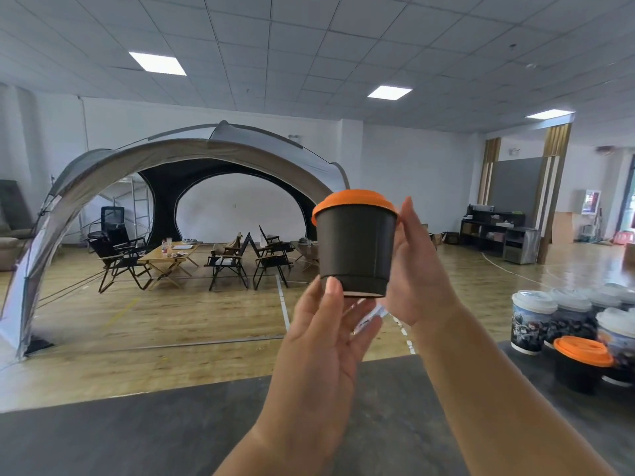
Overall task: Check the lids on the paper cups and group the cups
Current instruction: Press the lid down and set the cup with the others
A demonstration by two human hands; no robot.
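I hold a black paper cup [355,249] with an orange lid [354,201] up in front of me, above the dark table [171,438]. My left hand [323,341] holds its base, thumb on the lower front rim and fingers beneath. My right hand [417,269] holds the cup's right side, one digit reaching up to the lid rim and the other fingers hidden behind the cup. The lid looks seated all round on the side I see. A second black cup with an orange lid [580,367] stands at the table's right, in front of several printed cups with white lids [534,321].
The cup group fills the table's right end. Beyond the table's far edge lies wooden floor, with a large tent [192,159], folding chairs [237,259] and a low wooden table [168,255] across the room. Shelving [494,231] stands at the right wall.
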